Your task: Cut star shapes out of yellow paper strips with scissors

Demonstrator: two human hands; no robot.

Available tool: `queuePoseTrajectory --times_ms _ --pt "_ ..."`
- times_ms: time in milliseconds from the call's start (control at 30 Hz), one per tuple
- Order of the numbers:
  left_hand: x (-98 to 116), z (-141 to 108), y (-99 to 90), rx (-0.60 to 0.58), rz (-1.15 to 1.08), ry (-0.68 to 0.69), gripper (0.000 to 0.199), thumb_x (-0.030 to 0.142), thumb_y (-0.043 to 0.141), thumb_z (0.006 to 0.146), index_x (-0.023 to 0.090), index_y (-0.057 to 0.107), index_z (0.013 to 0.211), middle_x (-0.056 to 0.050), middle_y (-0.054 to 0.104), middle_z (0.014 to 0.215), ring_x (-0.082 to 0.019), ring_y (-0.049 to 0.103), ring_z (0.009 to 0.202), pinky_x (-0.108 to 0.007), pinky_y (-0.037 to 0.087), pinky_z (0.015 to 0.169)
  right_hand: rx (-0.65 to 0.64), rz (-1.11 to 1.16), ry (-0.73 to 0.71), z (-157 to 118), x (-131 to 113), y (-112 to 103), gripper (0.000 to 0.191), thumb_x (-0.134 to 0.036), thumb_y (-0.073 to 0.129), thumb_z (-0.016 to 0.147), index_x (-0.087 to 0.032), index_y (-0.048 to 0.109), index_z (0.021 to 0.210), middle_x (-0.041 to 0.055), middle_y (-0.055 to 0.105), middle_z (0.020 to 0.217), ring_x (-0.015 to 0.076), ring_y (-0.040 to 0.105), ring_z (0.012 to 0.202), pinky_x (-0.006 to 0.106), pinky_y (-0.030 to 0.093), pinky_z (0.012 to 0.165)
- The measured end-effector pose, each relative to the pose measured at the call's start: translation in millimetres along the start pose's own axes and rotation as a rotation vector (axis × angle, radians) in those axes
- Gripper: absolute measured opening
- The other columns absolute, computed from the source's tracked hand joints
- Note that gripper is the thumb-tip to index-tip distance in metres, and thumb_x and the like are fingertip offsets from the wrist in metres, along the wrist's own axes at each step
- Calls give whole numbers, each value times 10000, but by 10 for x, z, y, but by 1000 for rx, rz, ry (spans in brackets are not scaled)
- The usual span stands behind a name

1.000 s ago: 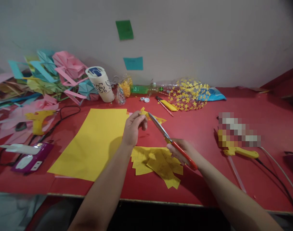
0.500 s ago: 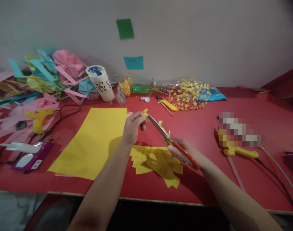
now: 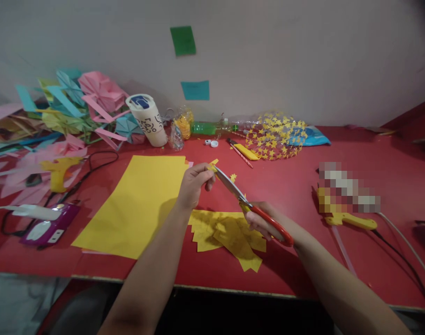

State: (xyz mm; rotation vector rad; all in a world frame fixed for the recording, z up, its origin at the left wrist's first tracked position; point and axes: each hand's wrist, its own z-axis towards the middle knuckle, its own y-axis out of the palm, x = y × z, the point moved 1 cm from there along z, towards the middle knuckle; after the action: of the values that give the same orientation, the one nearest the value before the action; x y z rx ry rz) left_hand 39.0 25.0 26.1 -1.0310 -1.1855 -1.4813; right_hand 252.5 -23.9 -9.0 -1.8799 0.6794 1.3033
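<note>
Between thumb and fingers, my left hand (image 3: 197, 184) pinches a small yellow paper piece (image 3: 214, 165). My right hand (image 3: 264, 218) is wrapped round the red handles of the scissors (image 3: 268, 224), whose blade tips touch the paper piece at my left fingertips. Small yellow stars (image 3: 233, 177) lie on the red table just beyond the blades. Below my hands is a pile of yellow paper strips (image 3: 238, 239), partly shaded. A large yellow sheet (image 3: 138, 200) lies to the left, partly behind my left forearm.
Two yellow glue guns, one left (image 3: 58, 174) and one right (image 3: 352, 220), lie with cables near a purple power socket (image 3: 50, 225). Along the wall stand folded paper flowers (image 3: 102, 93), a white cup (image 3: 149, 121), a green bottle (image 3: 203, 128) and a star-covered clear object (image 3: 275, 137).
The small paper piece has shifted slightly at my left fingertips and the scissors' tips. The view has moved a little, and my right hand sits slightly further right.
</note>
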Motion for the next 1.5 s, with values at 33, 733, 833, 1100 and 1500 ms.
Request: queuePoseTrajectory --times_ms 33,733,833,1100,1500 --pt "-2 2 -2 0 3 0 192 284 586 668 187 554 506 45 494 452 -58 413 401 -209 339 429 -5 6 1 -7 -6 -1 576 -763 492 811 -227 377 636 -67 396 498 61 322 398 213 233 383" --pt "4 11 -14 -34 -39 -19 205 275 602 649 183 549 473 45 486 425 -53 397 368 -205 328 402 -25 49 185 3 -145 -20 546 -695 578 791 -211 417 596 -66 436 461 50 382 321 172 300 308" --pt "18 10 -26 -36 -42 -37 199 276 607 636 182 556 469 48 480 417 -50 383 357 -205 316 393 -31 36 177 -1 -163 -38 555 -712 594 755 -210 413 603 -62 462 486 40 374 313 176 327 314" --pt "27 11 -74 -66 3 -82 202 290 619 625 185 564 461 47 467 409 -51 370 349 -210 298 379 -11 31 184 -17 -207 -75 577 -727 643 698 -214 397 602 -63 426 494 42 354 349 170 246 303" --pt "56 11 -107 -67 43 -111 219 288 620 603 187 541 426 46 445 386 -45 354 332 -211 277 372 -15 8 204 -17 -222 -77 632 -803 630 646 -209 418 603 -62 418 493 45 342 360 179 253 321"
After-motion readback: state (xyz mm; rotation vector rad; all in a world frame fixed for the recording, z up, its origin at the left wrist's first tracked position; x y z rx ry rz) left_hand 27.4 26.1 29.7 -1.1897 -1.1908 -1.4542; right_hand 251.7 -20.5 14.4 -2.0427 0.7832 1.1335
